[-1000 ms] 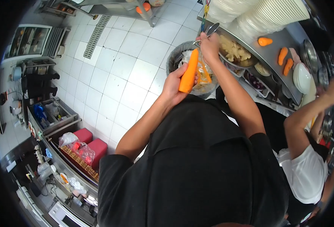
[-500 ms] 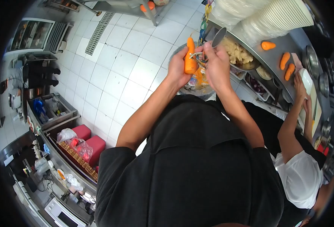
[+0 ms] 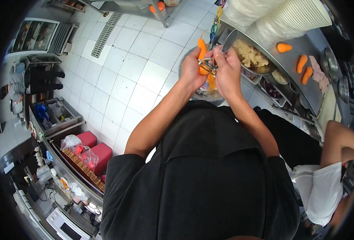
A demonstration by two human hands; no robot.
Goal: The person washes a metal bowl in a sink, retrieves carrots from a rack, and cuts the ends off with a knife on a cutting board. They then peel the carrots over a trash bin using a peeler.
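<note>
An orange carrot (image 3: 202, 45) is gripped in my left hand (image 3: 191, 69), its narrow end pointing away from me. My right hand (image 3: 228, 76) is closed around a metal peeler (image 3: 207, 64), whose head lies across the thick end of the carrot. A flat, oval metal piece (image 3: 230, 41) sticks up past my right fingers. Below both hands is a round bin (image 3: 184, 55), with orange peelings (image 3: 211, 83) inside, partly hidden by my hands.
On the steel counter (image 3: 289, 64) at right lie several peeled carrots (image 3: 302, 63), a pink cloth (image 3: 317, 74) and stacked white containers (image 3: 291, 22). Beneath, a bowl holds pale yellow pieces (image 3: 249, 56). A co-worker in a white sleeve (image 3: 325, 192) stands close on my right.
The peeler head has moved down along the carrot toward its thick end. The co-worker's hands have left the white tray by the cloth and swung toward the lower right; the tray is out of view.
</note>
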